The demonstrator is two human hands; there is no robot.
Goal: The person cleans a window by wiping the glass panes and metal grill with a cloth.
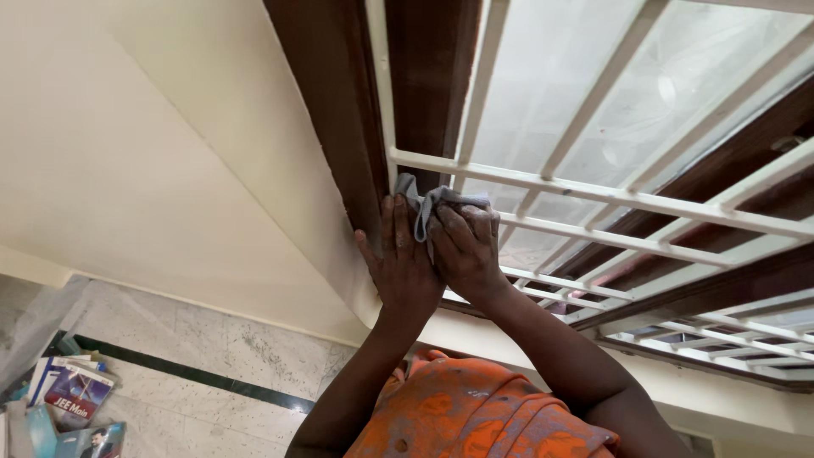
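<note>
From my remote seat, the view tilts up at a window: a white metal grille [593, 191] of crossing bars stands in front of frosted glass [551, 76], set in a dark brown wooden frame [335, 110]. A cream wall [127, 144] runs off to one side. Below, a pale stone floor [195, 339] with a dark inlaid stripe carries a loose heap of books [72, 399] near the corner. Orange patterned clothing [475, 416] fills the bottom of the view.

The grille bars stand between my hands and the glass, and the wooden upright crowds the corner where both hands work.

Both arms reach up and meet at the lower corner of the grille. My left hand [398, 254] lies flat, fingers extended, against the wooden frame, touching the edge of a small grey cloth [428, 203]. My right hand [466, 246] is curled, its fingers clenched around the cloth, pressing it against the lowest horizontal bar, just beside the frame. The cloth bunches above the knuckles, partly hidden by them.
</note>
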